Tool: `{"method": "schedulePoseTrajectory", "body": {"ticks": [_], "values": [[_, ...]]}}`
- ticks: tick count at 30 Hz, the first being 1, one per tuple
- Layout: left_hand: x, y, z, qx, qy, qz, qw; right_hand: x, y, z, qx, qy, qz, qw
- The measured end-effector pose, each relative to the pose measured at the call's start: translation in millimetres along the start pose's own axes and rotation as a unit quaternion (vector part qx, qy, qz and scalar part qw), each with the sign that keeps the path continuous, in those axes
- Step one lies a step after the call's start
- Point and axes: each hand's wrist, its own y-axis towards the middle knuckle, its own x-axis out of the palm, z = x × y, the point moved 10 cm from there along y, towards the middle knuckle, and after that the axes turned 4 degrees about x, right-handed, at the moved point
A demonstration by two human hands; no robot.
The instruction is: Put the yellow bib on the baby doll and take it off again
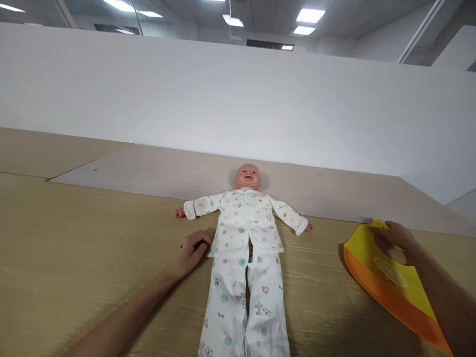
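Note:
A baby doll [248, 223] lies on its back in the middle, arms spread, dressed in a white patterned jacket and trousers. My left hand [191, 253] rests on the table beside the jacket's hem. Its fingers are loosely bent, with a gap between thumb and forefinger and nothing seen in them. Off to the right, my right hand [399, 238] grips a yellow and orange baby bib [372, 258] by its neck strap. A pale citrus-slice print shows on the bib, and my forearm covers part of its right side. The doll's feet are out of view.
The doll lies on a tan table covering [111, 238], its head on a paler grey strip [178, 171] along the back. Behind that strip stands a white partition [238, 99] with glass panes above it.

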Motion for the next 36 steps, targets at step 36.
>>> {"method": "schedulePoseTrajectory", "body": {"ticks": [36], "values": [[4.7, -32.3, 225.0, 0.222, -0.291, -0.199, 0.909, -121.3, -260.4, -345.7, -0.319, 0.275, 0.039, 0.906]]}}
